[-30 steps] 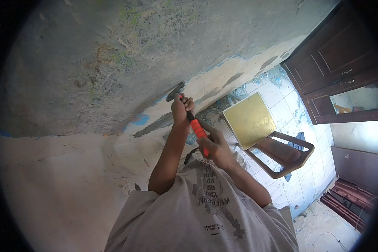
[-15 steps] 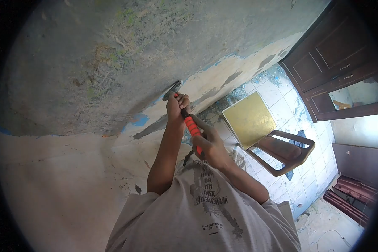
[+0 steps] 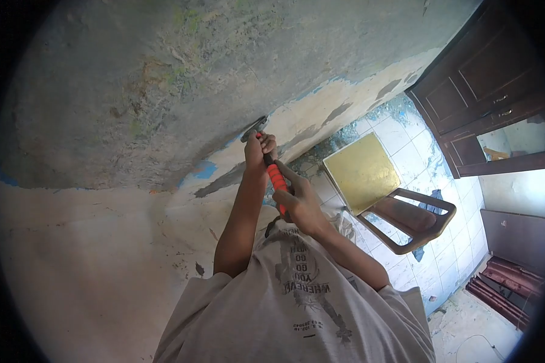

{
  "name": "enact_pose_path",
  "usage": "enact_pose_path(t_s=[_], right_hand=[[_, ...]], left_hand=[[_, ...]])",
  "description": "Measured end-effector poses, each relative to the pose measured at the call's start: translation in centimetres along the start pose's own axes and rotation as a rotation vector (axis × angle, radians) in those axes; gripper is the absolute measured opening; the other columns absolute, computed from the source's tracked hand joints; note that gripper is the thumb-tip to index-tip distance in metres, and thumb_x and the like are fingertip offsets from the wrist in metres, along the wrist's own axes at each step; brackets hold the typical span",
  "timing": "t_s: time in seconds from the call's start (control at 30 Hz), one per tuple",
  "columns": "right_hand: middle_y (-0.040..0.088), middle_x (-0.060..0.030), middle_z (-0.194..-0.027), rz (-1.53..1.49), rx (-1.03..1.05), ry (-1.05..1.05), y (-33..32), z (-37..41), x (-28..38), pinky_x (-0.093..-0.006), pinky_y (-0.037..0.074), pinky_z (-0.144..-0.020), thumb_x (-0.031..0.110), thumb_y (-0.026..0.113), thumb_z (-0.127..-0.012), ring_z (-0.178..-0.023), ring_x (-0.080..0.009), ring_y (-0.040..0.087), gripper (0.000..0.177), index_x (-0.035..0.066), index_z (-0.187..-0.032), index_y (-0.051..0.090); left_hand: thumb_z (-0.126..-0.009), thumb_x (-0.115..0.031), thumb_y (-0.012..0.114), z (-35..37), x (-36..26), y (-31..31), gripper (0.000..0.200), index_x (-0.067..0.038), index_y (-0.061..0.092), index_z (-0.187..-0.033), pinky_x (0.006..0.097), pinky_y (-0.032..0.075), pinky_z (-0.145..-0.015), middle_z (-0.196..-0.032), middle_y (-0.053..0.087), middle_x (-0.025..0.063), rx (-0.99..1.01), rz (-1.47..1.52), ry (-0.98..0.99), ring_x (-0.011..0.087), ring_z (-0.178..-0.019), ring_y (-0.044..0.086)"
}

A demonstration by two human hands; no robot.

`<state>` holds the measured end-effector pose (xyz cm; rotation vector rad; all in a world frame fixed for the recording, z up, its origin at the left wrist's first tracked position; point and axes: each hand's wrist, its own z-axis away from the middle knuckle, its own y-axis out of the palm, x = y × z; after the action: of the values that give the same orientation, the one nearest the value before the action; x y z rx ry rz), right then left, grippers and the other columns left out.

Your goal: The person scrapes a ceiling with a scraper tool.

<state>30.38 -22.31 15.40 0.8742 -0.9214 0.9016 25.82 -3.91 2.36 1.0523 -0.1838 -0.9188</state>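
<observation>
Two hands, one scraper, its blade up at the wall.
The single scraper (image 3: 275, 176) points its head away from the shirt (image 3: 297, 296), toward the wall (image 3: 181, 103), its long axis running up and slightly left in view. Both grips are closed on it: the left hand (image 3: 261, 150) wraps the dark neck just below the head, the right hand (image 3: 300, 207) the red handle, nearer the shirt. The scraper's head extends beyond both grips. One chair (image 3: 399, 218) and one cabinet (image 3: 475, 91) lie right of the scraper.
</observation>
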Motion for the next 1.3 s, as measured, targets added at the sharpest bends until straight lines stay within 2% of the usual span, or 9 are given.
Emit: enact_pose_path(t_s=[0.17, 0.37, 0.47, 0.57, 0.67, 0.77, 0.97, 1.07, 1.3], right_hand=[[0.051, -0.0032, -0.067, 0.077, 0.005, -0.099, 0.1, 0.5, 0.2, -0.0272, 0.035, -0.047, 0.015, 0.056, -0.078, -0.052, -0.0098, 0.047, 0.08, -0.007, -0.151, 0.032], [0.05, -0.0035, -0.065, 0.05, -0.003, -0.018, -0.2, 0.5, 0.1, -0.0276, 0.035, -0.048, 0.016, 0.058, -0.077, -0.052, -0.0106, 0.046, 0.079, -0.007, -0.149, 0.036], [0.057, -0.0101, -0.063, 0.115, 0.022, -0.136, -0.3, 0.8, 0.3, -0.0311, 0.045, -0.051, 0.02, 0.062, -0.077, -0.051, -0.0156, 0.055, 0.081, -0.014, -0.146, 0.034], [0.048, -0.0028, -0.064, 0.112, -0.012, -0.031, -0.3, -0.6, -0.6, -0.0281, 0.036, -0.048, 0.016, 0.057, -0.078, -0.052, -0.011, 0.046, 0.077, -0.006, -0.149, 0.037], [0.048, -0.0028, -0.064, 0.103, 0.006, 0.0, -0.8, 0.0, -0.3, -0.0282, 0.036, -0.048, 0.017, 0.058, -0.078, -0.052, -0.0112, 0.047, 0.077, -0.005, -0.148, 0.038], [0.048, -0.0025, -0.064, 0.139, 0.018, -0.137, -0.5, 1.0, 0.0, -0.0286, 0.036, -0.048, 0.017, 0.058, -0.079, -0.051, -0.0113, 0.047, 0.075, -0.005, -0.148, 0.039], [0.048, -0.0023, -0.063, 0.089, 0.004, 0.001, -0.8, -0.5, -1.2, -0.028, 0.036, -0.048, 0.016, 0.057, -0.08, -0.051, -0.0104, 0.046, 0.075, -0.005, -0.149, 0.037], [0.058, -0.0135, -0.067, 0.118, 0.08, -0.071, -1.3, 0.6, -0.3, -0.0325, 0.048, -0.058, 0.021, 0.061, -0.077, -0.058, -0.0171, 0.059, 0.079, -0.016, -0.143, 0.036], [0.06, -0.0128, -0.067, 0.152, 0.037, -0.016, -1.2, -0.6, -1.0, -0.0317, 0.047, -0.057, 0.02, 0.061, -0.078, -0.057, -0.0173, 0.059, 0.079, -0.016, -0.144, 0.036]], left_hand=[[-0.104, -0.024, 0.045, 0.1, -0.7, 0.1, 0.028, -0.006, 0.042, -0.082, 0.0197, 0.031, -0.035, -0.063, 0.034, -0.0013, 0.063, 0.049, 0.006, 0.0077, -0.047, 0.032], [-0.105, -0.026, 0.044, 0.5, 0.0, -0.7, 0.029, -0.006, 0.041, -0.084, 0.0198, 0.03, -0.035, -0.063, 0.035, -0.0012, 0.028, 0.116, -0.027, 0.0078, -0.047, 0.033], [-0.104, -0.025, 0.045, -0.3, -0.6, -1.1, 0.027, -0.006, 0.042, -0.084, 0.0203, 0.031, -0.034, -0.064, 0.035, -0.0009, 0.08, 0.067, 0.001, 0.0083, -0.047, 0.032], [-0.103, -0.02, 0.044, -1.5, 0.4, -1.5, 0.024, -0.007, 0.042, -0.084, 0.02, 0.031, -0.033, -0.064, 0.036, -0.001, -0.067, 0.007, 0.011, 0.008, -0.047, 0.033], [-0.102, -0.018, 0.044, -0.7, 0.6, -1.1, 0.021, -0.006, 0.042, -0.084, 0.0194, 0.031, -0.033, -0.064, 0.035, -0.0012, -0.012, 0.064, 0.037, 0.0076, -0.047, 0.034], [-0.101, -0.017, 0.044, 0.7, -0.4, -0.1, 0.021, -0.006, 0.042, -0.084, 0.0192, 0.031, -0.034, -0.064, 0.035, -0.0012, 0.071, 0.154, 0.028, 0.0072, -0.047, 0.033], [-0.102, -0.017, 0.044, -1.5, 0.5, -2.0, 0.022, -0.007, 0.041, -0.082, 0.0192, 0.032, -0.034, -0.064, 0.034, -0.0016, 0.006, 0.042, 0.036, 0.0071, -0.047, 0.034], [-0.102, -0.017, 0.044, 0.3, 0.1, -0.5, 0.022, -0.006, 0.041, -0.083, 0.0198, 0.031, -0.034, -0.064, 0.034, -0.0015, 0.056, 0.12, 0.049, 0.0072, -0.047, 0.033], [-0.102, -0.019, 0.045, -1.7, 0.4, -2.4, 0.023, -0.006, 0.041, -0.083, 0.0201, 0.03, -0.034, -0.065, 0.035, -0.0006, -0.014, 0.111, 0.011, 0.008, -0.048, 0.032]])
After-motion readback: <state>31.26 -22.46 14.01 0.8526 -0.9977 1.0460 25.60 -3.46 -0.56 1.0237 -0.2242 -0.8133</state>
